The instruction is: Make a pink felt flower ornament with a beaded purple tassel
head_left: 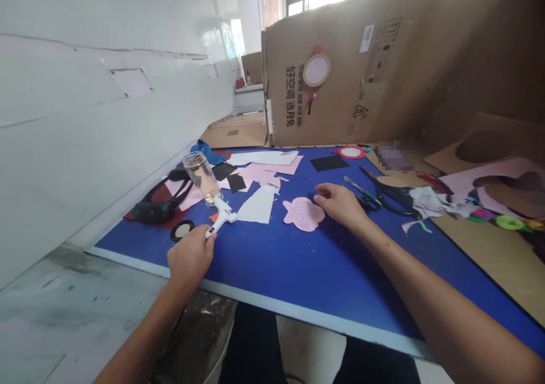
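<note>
1. Well, the left hand [191,257] is clenched around the grip of a white plastic hot glue gun [222,216], with the fingers closed firmly on it. The gun's nozzle end sits just beside the base of a clear cylindrical glass jar [201,178].
2. The right hand [338,205] grasps nothing. Its fingers are released and loosely curled on the table, just beside a pink scalloped foam cut-out [303,213].
3. A white pointed paper sheet [258,205] lies between the glue gun and the pink cut-out, and a small black round disc with a pale centre [182,230] lies near the left hand.
4. Black-handled scissors [394,199] lie to the right of the right hand, close to crumpled white fabric scraps [426,202].
5. All of these rest on a blue-topped work table [298,276], in front of an upright brown cardboard panel [323,71] with a round pink-rimmed craft disc fixed to it.
</note>
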Demonstrator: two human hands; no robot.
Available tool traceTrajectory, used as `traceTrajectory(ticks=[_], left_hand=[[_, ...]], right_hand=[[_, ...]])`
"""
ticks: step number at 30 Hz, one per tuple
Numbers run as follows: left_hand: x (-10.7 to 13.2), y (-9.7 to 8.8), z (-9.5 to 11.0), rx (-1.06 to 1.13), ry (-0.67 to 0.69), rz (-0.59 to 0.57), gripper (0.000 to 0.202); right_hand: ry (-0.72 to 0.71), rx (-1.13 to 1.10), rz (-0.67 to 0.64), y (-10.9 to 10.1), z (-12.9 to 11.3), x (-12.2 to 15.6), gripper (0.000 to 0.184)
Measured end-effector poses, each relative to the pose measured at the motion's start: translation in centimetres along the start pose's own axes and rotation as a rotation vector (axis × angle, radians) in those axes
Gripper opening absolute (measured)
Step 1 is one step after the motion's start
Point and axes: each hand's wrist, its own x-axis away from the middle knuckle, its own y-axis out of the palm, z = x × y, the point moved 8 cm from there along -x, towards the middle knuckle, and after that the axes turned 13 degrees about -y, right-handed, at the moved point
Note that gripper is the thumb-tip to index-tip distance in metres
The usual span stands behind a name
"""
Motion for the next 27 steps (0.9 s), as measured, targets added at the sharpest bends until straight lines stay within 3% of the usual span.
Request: traceTrajectory(ticks=[14, 18, 21, 24, 27], left_hand=[[0.1, 0.1, 1.6, -0.036, 0.142, 0.032, 0.042], [0.7, -1.2, 2.1, -0.061, 0.14, 0.118, 0.043], [2.7, -2.6, 5.6, 0.036, 0.243, 0.174, 0.04], [5.4, -2.1, 12.5, 0.126, 0.504, 0.037, 0.034], [5.8, -1.4, 17.5, 0.128, 0.538, -0.026, 0.032]], right_hand=[[-0.053, 0.104, -0.162, 1.8, -0.7, -0.3, 0.043], [-0.093, 0.107, -0.21, 2.2, -1.5, -1.1, 0.046], [-0.115, 0.117, -0.245, 2.5, -2.0, -1.5, 0.043], [-0.117, 0.132, -0.267, 2.3, -2.2, -1.4, 0.033], [-0.102, 0.145, -0.277, 1.6, -2.0, -0.7, 0.027]])
